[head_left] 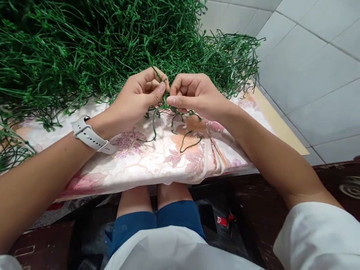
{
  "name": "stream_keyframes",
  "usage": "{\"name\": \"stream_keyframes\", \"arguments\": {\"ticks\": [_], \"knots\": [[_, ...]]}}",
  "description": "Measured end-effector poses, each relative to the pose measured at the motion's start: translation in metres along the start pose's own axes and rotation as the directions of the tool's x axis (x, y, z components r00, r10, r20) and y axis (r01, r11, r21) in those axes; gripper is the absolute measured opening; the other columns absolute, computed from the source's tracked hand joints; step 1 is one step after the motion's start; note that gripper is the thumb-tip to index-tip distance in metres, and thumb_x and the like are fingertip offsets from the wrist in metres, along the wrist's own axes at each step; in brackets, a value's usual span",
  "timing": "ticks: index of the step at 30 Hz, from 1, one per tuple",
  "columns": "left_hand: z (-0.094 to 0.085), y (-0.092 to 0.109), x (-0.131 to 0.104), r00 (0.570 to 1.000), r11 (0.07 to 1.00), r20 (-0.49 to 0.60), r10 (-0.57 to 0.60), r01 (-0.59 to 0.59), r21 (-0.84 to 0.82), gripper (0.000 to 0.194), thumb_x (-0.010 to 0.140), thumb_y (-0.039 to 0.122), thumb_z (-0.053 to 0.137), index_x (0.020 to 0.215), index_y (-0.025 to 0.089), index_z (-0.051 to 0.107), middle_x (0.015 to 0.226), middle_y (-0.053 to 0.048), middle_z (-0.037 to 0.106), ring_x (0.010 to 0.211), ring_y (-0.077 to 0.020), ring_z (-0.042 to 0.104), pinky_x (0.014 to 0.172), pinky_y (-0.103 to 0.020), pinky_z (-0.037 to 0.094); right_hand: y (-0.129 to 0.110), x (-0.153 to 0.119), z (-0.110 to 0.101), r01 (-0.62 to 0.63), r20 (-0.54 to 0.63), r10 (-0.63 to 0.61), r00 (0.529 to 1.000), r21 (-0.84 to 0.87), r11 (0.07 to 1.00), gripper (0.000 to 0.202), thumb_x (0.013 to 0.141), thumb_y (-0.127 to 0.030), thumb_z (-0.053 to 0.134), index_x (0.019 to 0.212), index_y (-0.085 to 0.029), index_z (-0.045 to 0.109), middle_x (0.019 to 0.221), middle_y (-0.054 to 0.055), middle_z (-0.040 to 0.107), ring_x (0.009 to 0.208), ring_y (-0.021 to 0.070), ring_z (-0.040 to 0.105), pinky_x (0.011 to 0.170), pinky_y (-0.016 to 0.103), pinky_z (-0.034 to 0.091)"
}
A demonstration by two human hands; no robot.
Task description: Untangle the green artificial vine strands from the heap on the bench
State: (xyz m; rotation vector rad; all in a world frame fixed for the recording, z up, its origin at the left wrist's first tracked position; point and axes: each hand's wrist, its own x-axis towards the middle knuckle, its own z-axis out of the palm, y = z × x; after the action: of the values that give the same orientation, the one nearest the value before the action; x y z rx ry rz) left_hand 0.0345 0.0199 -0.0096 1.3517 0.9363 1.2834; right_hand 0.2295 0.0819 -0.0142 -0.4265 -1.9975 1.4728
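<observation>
My left hand is closed, thumb and fingertips pinching a thin green artificial plant stem that looks like plastic. Close beside it, my right hand is also closed, its thumb and forefinger pinched on the lower part of the same greenery. Short green sprigs hang below the fingers over the flowered cloth. Just beyond both hands rises a large heap of the same green stems. What lies inside the curled fingers is partly hidden.
A loose green piece lies on the cloth near several pale and orange strands. More stems spread at the left, beside my forearm. A tiled wall borders the right side. Dark wooden furniture stands below the table edge.
</observation>
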Motion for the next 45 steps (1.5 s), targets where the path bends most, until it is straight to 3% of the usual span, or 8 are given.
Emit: {"name": "stream_keyframes", "arguments": {"ticks": [6,12,19,23,30,37,42,45], "knots": [[-0.002,0.003,0.002,0.990,0.987,-0.081,0.114,-0.104,0.120,0.026,0.088,0.036,0.087,0.084,0.020,0.066,0.075,0.000,0.066,0.077,-0.0151,0.066,0.070,-0.027,0.048,0.012,0.003,0.000,0.068,-0.077,-0.076,0.994,-0.103,0.992,0.046,0.074,-0.051,0.098,0.086,-0.017,0.070,0.072,-0.003,0.055,0.063,0.0079,0.044,0.056,0.024,0.034],[-0.004,0.001,0.006,0.983,0.980,-0.110,0.149,-0.132,0.150,0.024,0.091,0.029,0.083,0.084,0.019,0.063,0.080,-0.001,0.066,0.071,-0.0125,0.061,0.071,-0.029,0.046,0.016,0.005,0.004,0.211,-0.102,-0.234,0.967,-0.198,0.957,0.043,0.082,-0.053,0.091,0.077,-0.017,0.069,0.078,0.000,0.063,0.075,0.0102,0.054,0.068,0.025,0.044],[-0.008,-0.004,0.008,0.975,0.974,0.000,0.224,-0.224,0.028,0.035,0.080,0.044,0.094,0.078,0.021,0.067,0.067,0.002,0.061,0.063,-0.0101,0.052,0.062,-0.029,0.043,0.016,0.006,0.009,0.091,-0.132,-0.079,0.988,0.089,0.992,0.042,0.086,-0.053,0.088,0.088,-0.018,0.066,0.085,-0.001,0.066,0.078,0.0084,0.061,0.073,0.022,0.054],[-0.006,-0.002,0.005,0.989,0.989,-0.016,0.145,-0.145,-0.021,0.036,0.083,0.050,0.090,0.080,0.024,0.067,0.068,0.002,0.062,0.066,-0.0106,0.054,0.063,-0.028,0.045,0.017,0.006,0.013,0.044,-0.124,-0.019,0.992,0.202,0.978,0.047,0.080,-0.053,0.093,0.086,-0.019,0.062,0.086,0.000,0.069,0.083,0.0110,0.066,0.077,0.025,0.057],[0.000,0.001,0.000,0.997,0.982,-0.036,0.072,-0.077,-0.175,0.021,0.081,0.027,0.089,0.076,0.023,0.069,0.071,0.001,0.065,0.062,-0.0098,0.050,0.057,-0.028,0.043,0.008,0.005,0.011,-0.007,-0.072,0.024,0.997,0.230,0.973,0.050,0.080,-0.053,0.093,0.082,-0.021,0.055,0.067,-0.005,0.051,0.061,0.0089,0.048,0.059,0.024,0.045],[0.005,0.013,-0.007,0.987,0.943,0.064,-0.148,0.160,-0.292,0.023,0.090,0.017,0.079,0.079,0.018,0.059,0.074,0.002,0.064,0.053,-0.0067,0.060,0.051,-0.022,0.048,-0.006,-0.001,0.017,-0.116,0.119,0.085,0.989,0.293,0.949,0.047,0.090,-0.052,0.083,0.083,-0.022,0.047,0.057,-0.012,0.029,0.045,0.0037,0.017,0.042,0.020,0.016],[0.005,0.024,-0.009,0.975,0.922,0.104,-0.197,0.220,-0.319,0.024,0.091,0.012,0.070,0.076,0.019,0.053,0.061,0.007,0.050,0.036,-0.0010,0.042,0.038,-0.016,0.037,-0.018,-0.009,0.021,-0.126,0.220,0.059,0.974,0.305,0.944,0.045,0.096,-0.051,0.078,0.084,-0.022,0.045,0.055,-0.013,0.022,0.042,0.0023,0.022,0.043,0.017,0.022],[0.000,0.034,-0.011,0.983,0.923,0.146,-0.114,0.159,-0.351,0.024,0.090,0.010,0.069,0.075,0.020,0.053,0.056,0.007,0.045,0.035,-0.0026,0.040,0.035,-0.016,0.035,-0.019,-0.010,0.018,-0.139,0.253,0.060,0.966,0.309,0.941,0.045,0.097,-0.051,0.077,0.083,-0.023,0.044,0.056,-0.013,0.021,0.043,0.0023,0.020,0.043,0.017,0.021]]}}
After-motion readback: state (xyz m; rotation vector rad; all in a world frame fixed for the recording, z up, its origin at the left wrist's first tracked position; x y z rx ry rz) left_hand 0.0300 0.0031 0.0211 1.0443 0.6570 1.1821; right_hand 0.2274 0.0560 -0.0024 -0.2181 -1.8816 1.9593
